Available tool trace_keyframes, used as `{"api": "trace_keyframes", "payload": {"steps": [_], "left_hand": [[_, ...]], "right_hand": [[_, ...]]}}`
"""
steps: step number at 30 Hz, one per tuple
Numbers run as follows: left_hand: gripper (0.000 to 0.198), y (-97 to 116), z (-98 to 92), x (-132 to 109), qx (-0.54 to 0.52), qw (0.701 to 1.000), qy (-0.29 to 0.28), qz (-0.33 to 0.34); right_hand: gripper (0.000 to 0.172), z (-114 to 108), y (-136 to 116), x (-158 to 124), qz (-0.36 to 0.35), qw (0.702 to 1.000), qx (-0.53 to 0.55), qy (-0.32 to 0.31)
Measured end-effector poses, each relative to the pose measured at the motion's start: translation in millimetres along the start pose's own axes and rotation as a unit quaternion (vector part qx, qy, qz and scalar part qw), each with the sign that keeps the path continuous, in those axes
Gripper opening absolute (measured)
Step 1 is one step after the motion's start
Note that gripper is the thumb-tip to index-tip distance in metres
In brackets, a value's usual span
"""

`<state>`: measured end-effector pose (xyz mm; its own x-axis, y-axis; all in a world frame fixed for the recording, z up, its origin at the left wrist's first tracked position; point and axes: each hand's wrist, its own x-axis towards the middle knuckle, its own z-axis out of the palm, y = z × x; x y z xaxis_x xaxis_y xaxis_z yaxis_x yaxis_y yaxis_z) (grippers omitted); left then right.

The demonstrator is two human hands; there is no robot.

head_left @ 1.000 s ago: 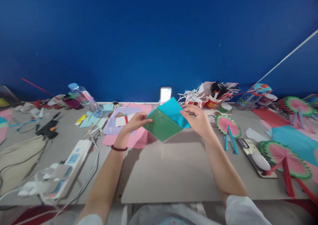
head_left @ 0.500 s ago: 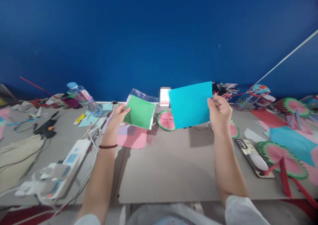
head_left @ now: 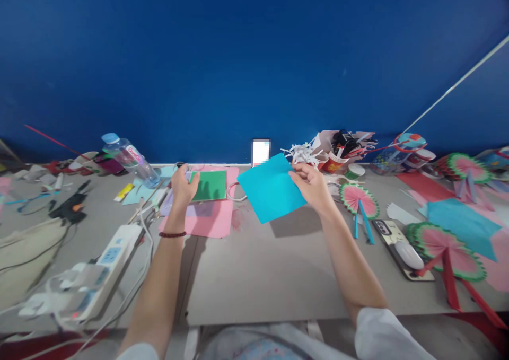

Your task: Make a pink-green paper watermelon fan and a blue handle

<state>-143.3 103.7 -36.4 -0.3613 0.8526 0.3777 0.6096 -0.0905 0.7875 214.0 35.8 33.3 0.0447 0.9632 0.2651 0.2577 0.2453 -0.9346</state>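
In my right hand [head_left: 312, 186], a sheet of bright blue paper [head_left: 272, 189] is pinched at its right corner and held tilted above the table. My left hand [head_left: 183, 186] is at the left edge of a pack of green paper [head_left: 210, 185]. Its thumb is apart from the fingers and rests by the pack's edge. The pack lies on pink paper [head_left: 212, 222], partly over a lilac sheet. To the right of my right hand is a pink and green paper fan [head_left: 360, 200] with blue sticks.
At left are a power strip [head_left: 115, 254] with cables, a black glue gun [head_left: 71, 203] and a leaning water bottle [head_left: 133, 161]. At right lie a phone [head_left: 385, 227], a white mouse [head_left: 409, 254] and another paper fan [head_left: 449, 248]. Red cups [head_left: 334, 164] stand by the wall.
My left hand has lowered the green paper pack onto the pink paper and loosened its fingers. My right hand has moved left and in with the blue paper, uncovering the cups and a fan.
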Motion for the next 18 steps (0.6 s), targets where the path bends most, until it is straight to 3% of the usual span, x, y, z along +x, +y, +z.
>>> {"api": "trace_keyframes", "payload": {"steps": [2, 3, 4, 6, 8, 12, 18], "left_hand": [[0.046, 23, 0.4, -9, -0.099, 0.99, -0.101, -0.003], [0.046, 35, 0.7, -15, -0.158, 0.968, -0.192, -0.007], [0.048, 46, 1.4, -22, -0.219, 0.931, -0.291, -0.02], [0.051, 67, 4.0, -37, -0.285, 0.861, -0.418, -0.055], [0.048, 84, 8.2, -52, -0.276, 0.846, -0.452, -0.064], [0.037, 104, 16.4, -71, -0.262, 0.863, -0.426, -0.075], [0.037, 102, 16.1, -66, -0.254, 0.872, -0.411, -0.083]], "right_hand": [[0.033, 4, 3, 1, 0.009, 1.0, 0.02, 0.008], [0.034, 7, 4, 1, 0.014, 0.999, 0.028, 0.013], [0.035, 10, 6, 1, 0.018, 0.999, 0.035, 0.018], [0.035, 17, 9, 0, 0.032, 0.998, 0.053, 0.026], [0.035, 23, 11, -1, 0.049, 0.996, 0.073, 0.031], [0.035, 29, 14, -2, 0.076, 0.992, 0.105, 0.005], [0.037, 18, 17, 5, 0.092, 0.984, 0.113, -0.102]]}}
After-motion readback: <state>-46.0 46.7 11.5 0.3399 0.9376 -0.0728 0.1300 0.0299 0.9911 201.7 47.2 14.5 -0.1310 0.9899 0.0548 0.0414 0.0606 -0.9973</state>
